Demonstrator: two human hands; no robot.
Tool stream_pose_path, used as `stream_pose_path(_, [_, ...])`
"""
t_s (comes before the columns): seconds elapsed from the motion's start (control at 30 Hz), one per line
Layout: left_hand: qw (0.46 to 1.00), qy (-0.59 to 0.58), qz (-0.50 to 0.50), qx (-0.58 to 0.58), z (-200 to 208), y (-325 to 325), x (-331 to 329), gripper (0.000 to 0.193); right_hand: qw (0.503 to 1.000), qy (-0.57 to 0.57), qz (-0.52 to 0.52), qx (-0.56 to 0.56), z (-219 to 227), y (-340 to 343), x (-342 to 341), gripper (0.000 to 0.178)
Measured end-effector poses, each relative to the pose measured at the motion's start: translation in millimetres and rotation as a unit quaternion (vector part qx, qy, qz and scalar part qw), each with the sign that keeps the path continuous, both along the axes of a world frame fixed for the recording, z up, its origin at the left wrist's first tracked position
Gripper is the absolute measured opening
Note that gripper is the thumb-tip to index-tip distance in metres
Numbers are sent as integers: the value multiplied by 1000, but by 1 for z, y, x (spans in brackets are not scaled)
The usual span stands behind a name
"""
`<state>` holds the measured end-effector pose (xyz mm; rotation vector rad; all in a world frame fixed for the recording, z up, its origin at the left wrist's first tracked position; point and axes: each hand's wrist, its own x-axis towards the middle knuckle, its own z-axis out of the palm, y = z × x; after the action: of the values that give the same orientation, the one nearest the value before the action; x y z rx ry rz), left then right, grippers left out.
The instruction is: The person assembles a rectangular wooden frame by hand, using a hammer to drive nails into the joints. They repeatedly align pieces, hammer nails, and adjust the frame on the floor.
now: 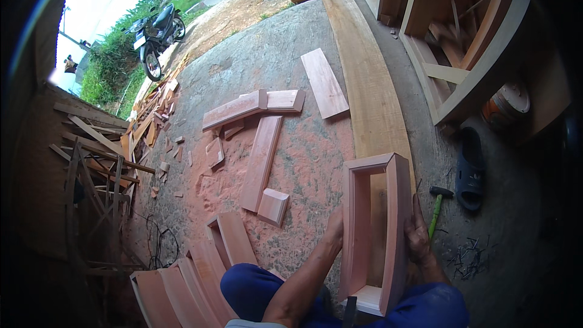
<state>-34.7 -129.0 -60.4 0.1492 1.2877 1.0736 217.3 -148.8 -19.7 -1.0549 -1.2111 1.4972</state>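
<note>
I report the rectangular wooden frame (398,231) between four and five o'clock in view, grasped between my left hand (336,228) at its nine o'clock side, fingertips hidden, and my right hand (418,235) at its three o'clock. I judge the step to be steadying or checking its joints; the next move likely calls for firm, square support, the hammer (435,214) lying toward two o'clock from it.

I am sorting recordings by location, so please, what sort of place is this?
Probably a woodworking shop, open to the outdoors: a pinkish rectangular wooden frame is being held, a black-headed, green-handled hammer lies nearby, and irregular brown wooden offcuts are heaped at the left.
</note>
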Motion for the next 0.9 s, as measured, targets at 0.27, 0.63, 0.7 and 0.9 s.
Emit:
stream_pose_path(0.27, [995,102,-6,-10,-47,30,35,34,981,163,49,-88,62,30,22,83])
stream_pose_path(0.63, [881,457,-61,105,-64,28,17,35,999,28,-26,28,21,26,-30,72])
stream_pose_path(0.7, [966,254,34,31,-15,42,23,35,995,-43,-60,72,-10,34,-12,72])
stream_pose_path(0.9, [926,330,-82,162,18,34,5,37,988,-153,5,37,34,31,-29,83])
